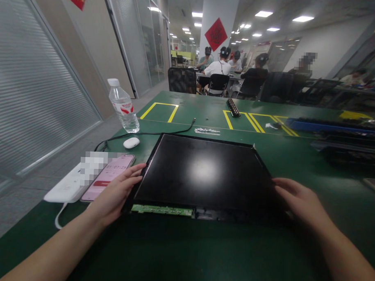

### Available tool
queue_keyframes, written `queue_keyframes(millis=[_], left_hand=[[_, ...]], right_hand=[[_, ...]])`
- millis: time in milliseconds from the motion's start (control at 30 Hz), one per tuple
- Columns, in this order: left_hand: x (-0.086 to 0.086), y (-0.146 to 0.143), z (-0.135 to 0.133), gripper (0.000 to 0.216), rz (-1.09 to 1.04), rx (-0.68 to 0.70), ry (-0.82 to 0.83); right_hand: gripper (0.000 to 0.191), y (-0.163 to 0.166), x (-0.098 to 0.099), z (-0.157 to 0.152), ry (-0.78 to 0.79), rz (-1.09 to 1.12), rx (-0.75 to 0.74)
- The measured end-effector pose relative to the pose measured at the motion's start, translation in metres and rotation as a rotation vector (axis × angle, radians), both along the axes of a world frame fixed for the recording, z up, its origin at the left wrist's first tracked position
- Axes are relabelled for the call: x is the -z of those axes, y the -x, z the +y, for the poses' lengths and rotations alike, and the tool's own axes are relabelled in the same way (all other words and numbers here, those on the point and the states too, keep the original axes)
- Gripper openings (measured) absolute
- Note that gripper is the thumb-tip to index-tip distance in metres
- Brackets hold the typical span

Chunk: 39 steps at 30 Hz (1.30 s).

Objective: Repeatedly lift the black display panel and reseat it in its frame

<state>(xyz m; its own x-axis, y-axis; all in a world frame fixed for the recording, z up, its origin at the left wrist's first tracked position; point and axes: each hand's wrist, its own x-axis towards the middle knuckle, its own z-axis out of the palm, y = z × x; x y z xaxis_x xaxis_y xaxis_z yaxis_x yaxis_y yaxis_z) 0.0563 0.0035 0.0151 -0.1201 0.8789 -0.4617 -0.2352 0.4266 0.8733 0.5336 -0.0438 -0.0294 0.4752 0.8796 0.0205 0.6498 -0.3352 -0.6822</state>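
A black flat display panel [204, 174] lies face up between my hands, with a ceiling light mirrored in its screen. Along its near edge runs a narrow green circuit board [162, 210]. My left hand [118, 191] grips the panel's left edge, thumb and fingers around the frame. On the opposite edge, my right hand [296, 199] holds the frame in the same manner. The undersides of both grips are hidden. Whether the panel rests on the green table [183, 255] or is slightly raised, I cannot tell.
On the left are a white power bank [62, 189], a pink-screened phone [108, 176], a white earbud case [131, 143], a water bottle [124, 107] and a black cable [153, 133]. A dark strip of parts [233, 108] lies beyond the panel. Long panels [344, 127] sit right. People [219, 68] sit farther back.
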Motion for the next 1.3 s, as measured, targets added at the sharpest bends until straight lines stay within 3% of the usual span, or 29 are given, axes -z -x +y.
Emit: queue_keyframes(millis=[100,267,433,1300], left_hand=[[0.006,0.005,0.001,0.055,-0.047,0.042,0.011],[0.013,0.019,0.000,0.093,-0.071,0.195,-0.029],[0.012,0.024,-0.002,0.105,-0.003,0.300,-0.039],[0.019,0.036,-0.002,0.090,0.148,0.385,-0.196]], right_hand=[[0.048,0.000,0.003,0.000,0.021,-0.016,0.026],[0.051,-0.002,0.006,0.000,0.022,-0.031,0.002],[0.053,-0.003,0.006,0.001,0.052,-0.059,0.001],[0.047,-0.005,0.009,0.001,0.017,-0.083,-0.038]])
